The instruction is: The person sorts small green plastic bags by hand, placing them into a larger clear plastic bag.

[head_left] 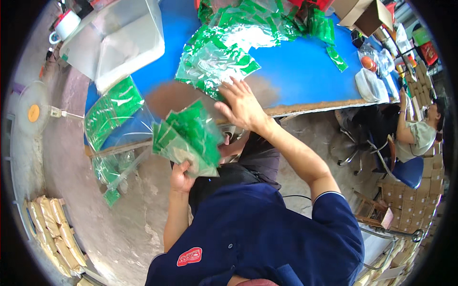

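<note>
A worker in a dark blue shirt grips a fanned sheaf of green-and-clear packets (193,131) in the left hand (182,176), thumb clamped over its lower end, as the right hand (243,105) spreads flat, fingers apart and nothing seen in its grasp, at the near edge of a glossy pile of similar packets (238,38) on a blue desk (305,71). The pile lies just ahead of the right hand, the nearer of the two; whether the fingertips touch it cannot be told. The sheaf is nearer the worker than the pile and to its left, its packets splayed and blurred, so no single long axis can be read; the pile runs away from the worker, toward the right. Left of the pile stands a large translucent bin (129,52), its pale inner walls showing. Between bin and sheaf, a clear bag (114,107) appears to hold green material. Right of the pile sit a small clear tub (371,86), contents unclear, a reddish ball (368,62) by crumpled clear plastic (383,62), and, farther back, an open cardboard box (377,16), its contents hidden.
</note>
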A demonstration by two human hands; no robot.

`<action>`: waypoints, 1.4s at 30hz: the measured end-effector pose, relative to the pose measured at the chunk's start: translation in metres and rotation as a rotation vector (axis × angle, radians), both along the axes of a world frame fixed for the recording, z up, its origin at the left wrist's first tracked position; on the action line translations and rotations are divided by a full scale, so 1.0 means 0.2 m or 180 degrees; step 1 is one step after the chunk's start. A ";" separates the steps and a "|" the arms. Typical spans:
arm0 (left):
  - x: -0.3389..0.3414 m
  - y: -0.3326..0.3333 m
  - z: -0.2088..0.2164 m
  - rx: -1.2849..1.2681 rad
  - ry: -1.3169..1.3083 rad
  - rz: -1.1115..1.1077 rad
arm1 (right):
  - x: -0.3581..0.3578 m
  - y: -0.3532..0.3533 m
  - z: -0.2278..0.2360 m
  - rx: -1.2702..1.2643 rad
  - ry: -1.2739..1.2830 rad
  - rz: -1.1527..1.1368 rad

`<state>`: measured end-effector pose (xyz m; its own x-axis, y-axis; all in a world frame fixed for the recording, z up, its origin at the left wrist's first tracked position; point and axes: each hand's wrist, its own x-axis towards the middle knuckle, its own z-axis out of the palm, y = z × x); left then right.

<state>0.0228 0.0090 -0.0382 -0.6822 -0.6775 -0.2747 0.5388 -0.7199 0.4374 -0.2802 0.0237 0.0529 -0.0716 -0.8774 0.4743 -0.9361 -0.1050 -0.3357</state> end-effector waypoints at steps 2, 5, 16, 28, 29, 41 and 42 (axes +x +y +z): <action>0.06 0.01 -0.03 0.0028 0.0048 0.0067 | 0.05 0.04 -0.09 0.0206 0.0232 0.0304; 0.18 0.01 -0.13 -0.0106 0.0160 0.0035 | 0.13 0.01 0.01 0.0602 0.0053 0.1177; -0.13 0.02 0.02 0.0146 0.0197 0.0238 | 0.17 -0.30 -0.11 0.0229 -0.6112 0.1326; -0.05 -0.02 0.04 -0.0018 0.0065 0.0079 | 0.01 -0.04 0.09 0.0825 -0.0968 0.1309; -0.06 -0.02 0.06 -0.0034 -0.0078 0.0141 | 0.01 -0.09 0.10 0.1099 -0.1134 0.0939; -0.06 0.01 0.02 -0.0075 -0.0205 -0.0126 | 0.28 0.06 0.03 0.0909 -0.3540 0.1028; -0.09 0.01 0.05 -0.0160 -0.0171 -0.0101 | 0.29 0.03 0.00 0.0094 -0.4068 0.0774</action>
<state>0.0050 0.0107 -0.0283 -0.6888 -0.6697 -0.2778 0.4908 -0.7127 0.5011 -0.2226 0.0301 0.0525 -0.2942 -0.9406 0.1694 0.0877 -0.2031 -0.9752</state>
